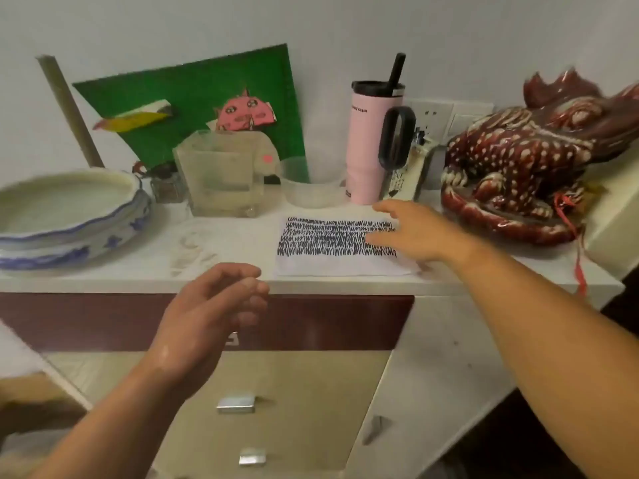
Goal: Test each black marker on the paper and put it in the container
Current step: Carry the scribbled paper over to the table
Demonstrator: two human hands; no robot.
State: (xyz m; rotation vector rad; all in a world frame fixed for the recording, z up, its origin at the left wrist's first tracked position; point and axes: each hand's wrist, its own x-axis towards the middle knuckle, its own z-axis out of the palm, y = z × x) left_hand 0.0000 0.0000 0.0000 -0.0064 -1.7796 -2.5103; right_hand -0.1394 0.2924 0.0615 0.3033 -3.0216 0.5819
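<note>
now, paper (339,266) looks fully scribbled, no marker showing; right hand (411,233) splayed over it, left hand (214,305) loosely curled, empty.

This is looking like a room in a home. A pink cup (363,150), a blue and white bowl (69,219), a glass tank (218,174) and a big red toad figure (518,174) are sitting on a white cupboard top (224,243) with drawers (276,392) under it. A green board (207,84) with cut-out paper animals (245,114) is leaning on the wall by the plug sockets (432,115), and a paper (328,266) full of black scribbles is lying on the top.
</note>
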